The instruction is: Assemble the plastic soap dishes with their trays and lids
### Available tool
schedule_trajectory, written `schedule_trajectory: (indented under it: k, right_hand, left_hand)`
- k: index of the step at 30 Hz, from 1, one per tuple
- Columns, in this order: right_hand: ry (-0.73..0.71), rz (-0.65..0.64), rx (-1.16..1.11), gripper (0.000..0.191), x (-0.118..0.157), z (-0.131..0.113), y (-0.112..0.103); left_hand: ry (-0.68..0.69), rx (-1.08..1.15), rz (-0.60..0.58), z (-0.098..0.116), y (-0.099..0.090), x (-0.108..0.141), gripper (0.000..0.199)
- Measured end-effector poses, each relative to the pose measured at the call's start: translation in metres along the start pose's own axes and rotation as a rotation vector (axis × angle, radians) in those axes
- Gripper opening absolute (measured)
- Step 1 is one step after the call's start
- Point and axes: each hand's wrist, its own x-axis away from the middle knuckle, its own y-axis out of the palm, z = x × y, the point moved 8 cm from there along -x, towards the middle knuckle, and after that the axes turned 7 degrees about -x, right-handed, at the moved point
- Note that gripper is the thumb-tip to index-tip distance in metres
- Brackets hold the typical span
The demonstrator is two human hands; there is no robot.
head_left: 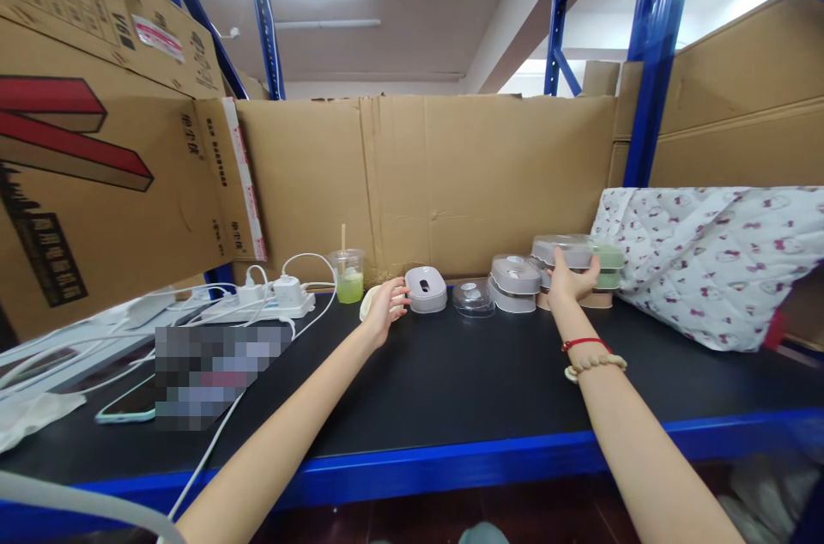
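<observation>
My left hand [384,310] has its fingers apart, with the tips beside a pale grey box with a dark oval opening in its top [427,290]. Partly behind that hand lies a cream rounded piece [367,304]. My right hand [570,276] grips a grey container with a clear lid [561,251] on top of a stack. Green containers [610,268] stand stacked just to its right, above a brown one [596,300]. Between my hands are a clear plastic lid [474,298] and two stacked grey containers [515,283].
A cup of green drink with a straw [350,282] stands at the back. White chargers on a power strip [287,299] and loose cables lie left, near a phone [129,401]. A quilted white bag [708,261] sits right. Cardboard [482,175] walls the back; a blue edge [451,467] runs along the front.
</observation>
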Motion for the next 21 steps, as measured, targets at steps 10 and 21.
schedule_trajectory:
  k: [10, 21]
  right_hand:
    - [-0.108, 0.048, 0.176, 0.058, 0.002, -0.003, -0.009]
    - [-0.506, -0.291, 0.201, 0.033, 0.05, -0.05, 0.019]
  left_hand:
    - [0.033, -0.005, -0.016, 0.001, -0.001, -0.002, 0.009]
    - [0.497, -1.047, 0.232, 0.03, -0.01, 0.0, 0.021]
